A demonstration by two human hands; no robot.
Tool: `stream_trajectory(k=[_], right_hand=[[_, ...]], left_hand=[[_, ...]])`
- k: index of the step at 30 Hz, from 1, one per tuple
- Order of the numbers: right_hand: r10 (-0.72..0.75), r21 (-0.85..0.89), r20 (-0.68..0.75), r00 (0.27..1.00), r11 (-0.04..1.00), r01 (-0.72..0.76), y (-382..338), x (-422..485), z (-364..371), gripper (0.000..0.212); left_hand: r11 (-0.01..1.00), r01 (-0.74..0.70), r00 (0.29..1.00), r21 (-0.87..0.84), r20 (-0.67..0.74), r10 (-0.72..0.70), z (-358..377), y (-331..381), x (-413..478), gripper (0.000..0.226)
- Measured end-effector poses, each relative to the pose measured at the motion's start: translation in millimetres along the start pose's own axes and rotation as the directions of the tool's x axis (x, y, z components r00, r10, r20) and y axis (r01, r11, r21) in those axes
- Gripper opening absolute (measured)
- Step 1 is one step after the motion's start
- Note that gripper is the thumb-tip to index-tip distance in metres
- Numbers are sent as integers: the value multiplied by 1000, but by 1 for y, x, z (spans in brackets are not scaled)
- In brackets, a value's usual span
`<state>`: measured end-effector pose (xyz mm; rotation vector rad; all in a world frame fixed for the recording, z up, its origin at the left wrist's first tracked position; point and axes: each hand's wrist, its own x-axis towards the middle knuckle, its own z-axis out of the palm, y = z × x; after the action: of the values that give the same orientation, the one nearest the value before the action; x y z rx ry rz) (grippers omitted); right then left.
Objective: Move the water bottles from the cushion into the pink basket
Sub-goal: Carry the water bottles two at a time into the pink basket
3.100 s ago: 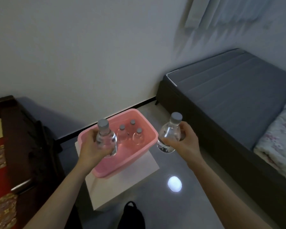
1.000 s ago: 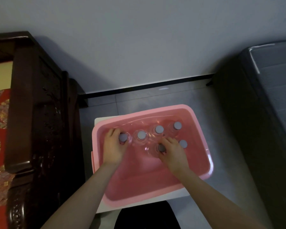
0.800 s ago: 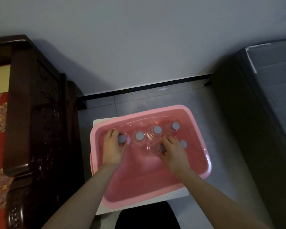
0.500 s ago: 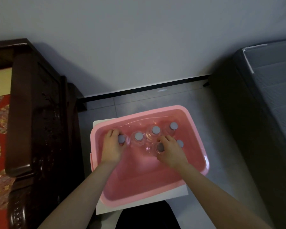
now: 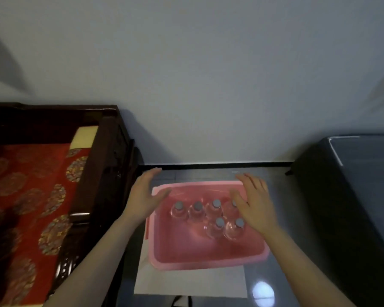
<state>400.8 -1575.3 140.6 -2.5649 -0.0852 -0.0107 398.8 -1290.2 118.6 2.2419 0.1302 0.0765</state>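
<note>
Six water bottles (image 5: 216, 208), grey caps, stand upright in pink basket (image 5: 200, 264), bunched toward its 12-2 o'clock part. One is partly hidden, so count is approx. L hand (image 5: 142, 197) at basket's 10 o'clock, R hand (image 5: 255, 207) at 2 o'clock, both w/ fingers straight and spread, holding nothing. At 9 o'clock, well apart: red cushion (image 5: 27, 196).

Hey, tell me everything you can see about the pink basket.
The pink rectangular plastic basket is an open tub with rounded corners and a rim, sitting on a white flat board. Six clear water bottles with grey caps stand upright inside, toward its far side. The left hand and right hand hover over its far corners; contact is unclear.
</note>
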Motion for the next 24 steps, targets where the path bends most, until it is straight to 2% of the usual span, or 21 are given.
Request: stream_trajectory(k=[3,7,12,15,19,24], right_hand=[[-135,-20,-67,989,991,134,-27,-12,-23,47],[-325,-48,-110,939,945,322,-70,-37,-40,47],[-460,7,-53,886,887,461,-143,-72,-30,52],[-569,66,44,821,822,566,-198,-96,-11,60],[-681,196,145,718,731,653,-276,-132,23,65],[-785,325,200,587,618,716,-369,-184,72,63]], left_hand=[[999,-20,989,-39,-149,14,-44,23,-38,62],[999,-43,937,24,-346,49,-102,35,-108,60],[999,35,840,23,-542,-17,-181,26,-208,59],[983,163,779,81,-622,-78,-231,12,-276,65],[936,344,652,81,-737,-176,-297,-15,-368,79],[861,508,457,-33,-836,-303,-357,-57,-482,89]])
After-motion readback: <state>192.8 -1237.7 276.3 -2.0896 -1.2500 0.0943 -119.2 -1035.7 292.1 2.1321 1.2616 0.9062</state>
